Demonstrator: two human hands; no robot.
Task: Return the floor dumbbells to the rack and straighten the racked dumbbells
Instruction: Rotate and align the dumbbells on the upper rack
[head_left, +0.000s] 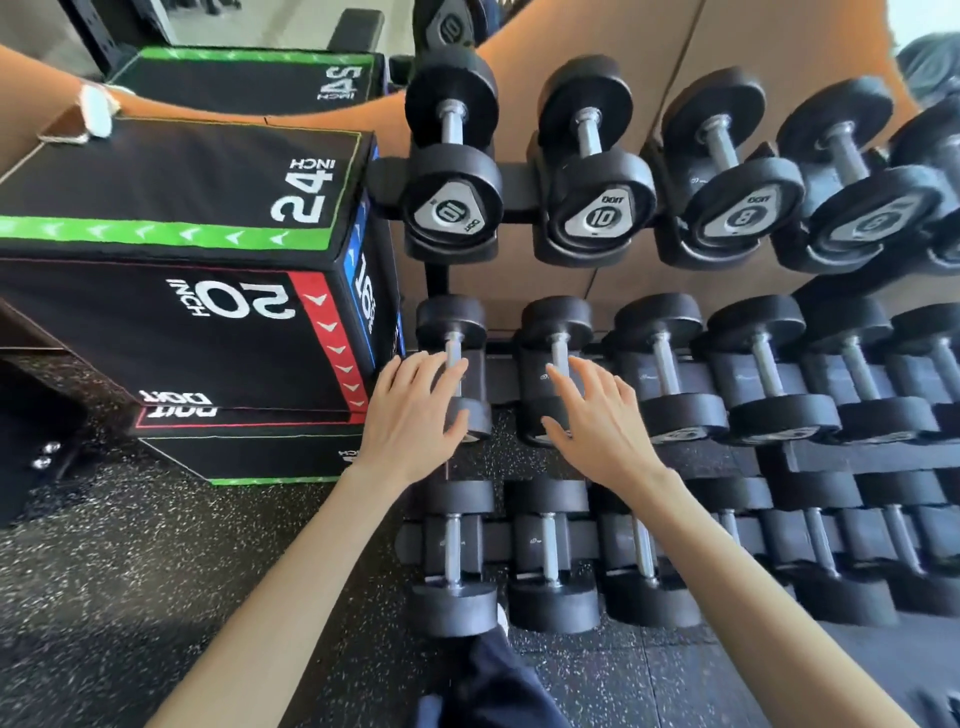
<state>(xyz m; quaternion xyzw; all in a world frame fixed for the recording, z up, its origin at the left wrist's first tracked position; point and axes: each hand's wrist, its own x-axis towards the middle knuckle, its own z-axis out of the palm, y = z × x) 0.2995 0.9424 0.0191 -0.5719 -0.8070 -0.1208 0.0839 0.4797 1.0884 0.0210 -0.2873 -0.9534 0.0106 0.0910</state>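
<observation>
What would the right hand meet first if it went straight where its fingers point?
Likely the second dumbbell from the left in the middle row, at its handle; the right hand hovers close, but depth is unclear.

This single view comes from the person's head, above and just in front of the rack (503, 375). It faces forward and steeply down. It sits close, so the rack's three tiers fill the right half. A box (182, 171) stands left of the rack, with speckled floor (130, 571) in front. The wide lens bends the edges.
</observation>
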